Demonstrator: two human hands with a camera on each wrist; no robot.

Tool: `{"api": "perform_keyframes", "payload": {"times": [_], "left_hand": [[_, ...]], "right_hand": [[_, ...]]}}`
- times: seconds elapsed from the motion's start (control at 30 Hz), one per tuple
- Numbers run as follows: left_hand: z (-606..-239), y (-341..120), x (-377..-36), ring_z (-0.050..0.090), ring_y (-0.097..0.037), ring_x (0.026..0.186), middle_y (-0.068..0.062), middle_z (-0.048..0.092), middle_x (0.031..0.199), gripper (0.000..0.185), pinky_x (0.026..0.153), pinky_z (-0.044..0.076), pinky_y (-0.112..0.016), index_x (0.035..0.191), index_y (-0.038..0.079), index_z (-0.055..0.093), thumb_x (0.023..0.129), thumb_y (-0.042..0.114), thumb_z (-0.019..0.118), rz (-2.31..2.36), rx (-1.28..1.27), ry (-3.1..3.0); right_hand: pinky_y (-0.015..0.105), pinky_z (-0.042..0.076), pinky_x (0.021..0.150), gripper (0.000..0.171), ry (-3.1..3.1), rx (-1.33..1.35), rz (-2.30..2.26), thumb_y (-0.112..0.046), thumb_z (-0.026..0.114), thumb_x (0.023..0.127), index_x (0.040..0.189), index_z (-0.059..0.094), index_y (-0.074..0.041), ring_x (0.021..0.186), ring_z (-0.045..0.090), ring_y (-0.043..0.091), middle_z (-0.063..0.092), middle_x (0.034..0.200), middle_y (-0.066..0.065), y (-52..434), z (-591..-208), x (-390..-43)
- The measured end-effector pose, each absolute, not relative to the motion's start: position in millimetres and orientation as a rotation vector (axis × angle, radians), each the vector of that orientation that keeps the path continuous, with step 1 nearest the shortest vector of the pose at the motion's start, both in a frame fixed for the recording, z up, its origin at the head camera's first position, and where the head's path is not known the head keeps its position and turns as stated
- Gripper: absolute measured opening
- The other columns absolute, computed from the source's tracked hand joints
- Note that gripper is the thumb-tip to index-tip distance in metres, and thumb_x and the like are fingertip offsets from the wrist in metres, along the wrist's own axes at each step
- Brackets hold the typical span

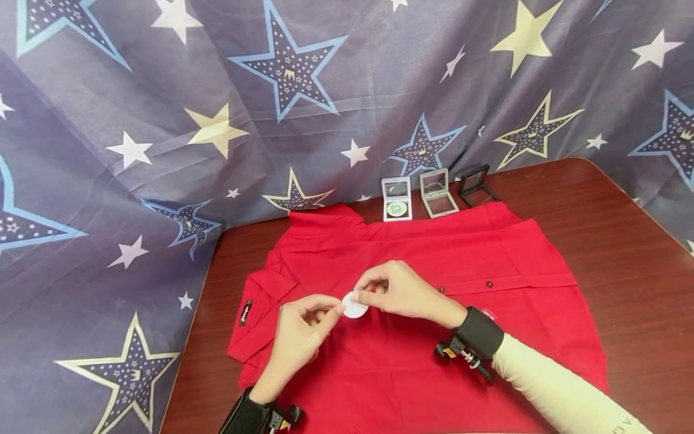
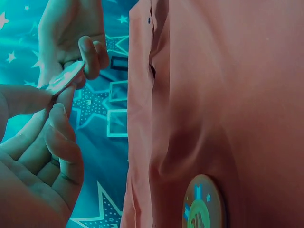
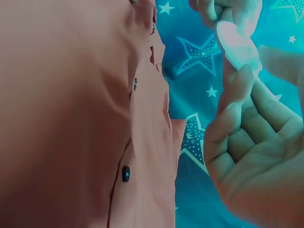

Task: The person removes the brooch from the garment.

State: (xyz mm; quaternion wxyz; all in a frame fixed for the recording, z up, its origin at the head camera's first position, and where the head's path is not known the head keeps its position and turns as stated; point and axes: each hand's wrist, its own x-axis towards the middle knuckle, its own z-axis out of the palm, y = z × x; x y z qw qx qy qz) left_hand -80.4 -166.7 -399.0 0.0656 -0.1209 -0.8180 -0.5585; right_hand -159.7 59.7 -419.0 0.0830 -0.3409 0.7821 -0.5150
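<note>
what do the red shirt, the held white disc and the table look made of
Red shirt: matte woven cloth, perhaps cotton or a blend; it creases softly.
White disc: smooth, maybe plastic or coated paper; thin, bright face.
Table: wood or wood-look laminate, reddish-brown streaks, slight sheen.

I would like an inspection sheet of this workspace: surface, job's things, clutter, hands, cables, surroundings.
Surface: brown table, partly covered by a spread red shirt.
Job's things: white disc, held clear of the shirt; patterned round badge on the shirt.
Clutter: white case, grey case and black case, all open, beyond the shirt.
Hands: left hand and right hand both pinch the disc.
Cables: nothing seen.
Surroundings: star-patterned cloth behind the table.
</note>
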Motion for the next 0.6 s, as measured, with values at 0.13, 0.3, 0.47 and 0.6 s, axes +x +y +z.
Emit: {"api": "perform_keyframes", "payload": {"times": [0.13, 0.3, 0.47, 0.6], "left_hand": [[-404.9, -169.2, -82.9, 0.042, -0.002, 0.039, -0.012, 0.065, 0.065, 0.007, 0.034, 0.031, -0.018, 0.093, 0.008, 0.077, 0.089, 0.002, 0.078, -1.668, -0.364, -2.451], [-416.0, -174.0, -87.9, 0.051, -0.009, 0.050, -0.004, 0.066, 0.069, 0.010, 0.041, 0.040, -0.021, 0.096, 0.012, 0.078, 0.088, 0.004, 0.080, -1.608, -0.423, -2.422], [-415.5, -175.1, -90.1, 0.055, -0.011, 0.057, 0.003, 0.064, 0.068, 0.009, 0.046, 0.044, -0.021, 0.098, 0.019, 0.078, 0.091, 0.013, 0.079, -1.484, -0.550, -2.391], [-413.2, -173.4, -90.2, 0.056, -0.010, 0.060, 0.007, 0.066, 0.074, 0.011, 0.047, 0.044, -0.020, 0.100, 0.022, 0.078, 0.092, 0.014, 0.079, -1.386, -0.642, -2.365]], "right_hand": [[0.031, 0.050, 0.050, 0.008, 2.288, -0.954, -1.589, -0.036, 0.073, 0.096, 0.094, 0.078, -0.029, 0.051, 0.060, 0.021, 0.069, 0.072, 0.006, 64.8, -419.9, -164.0], [0.031, 0.047, 0.052, 0.019, 2.242, -0.859, -1.625, -0.036, 0.068, 0.100, 0.087, 0.078, -0.026, 0.057, 0.062, 0.035, 0.069, 0.073, 0.011, 71.1, -419.3, -167.5], [0.027, 0.046, 0.054, 0.013, 2.139, -0.816, -1.650, -0.025, 0.069, 0.100, 0.092, 0.078, -0.022, 0.061, 0.062, 0.045, 0.074, 0.084, 0.016, 76.7, -420.1, -169.0], [0.033, 0.049, 0.057, 0.013, 2.096, -0.790, -1.626, -0.025, 0.068, 0.100, 0.094, 0.079, -0.023, 0.064, 0.062, 0.049, 0.074, 0.085, 0.017, 79.8, -420.5, -169.4]]}}
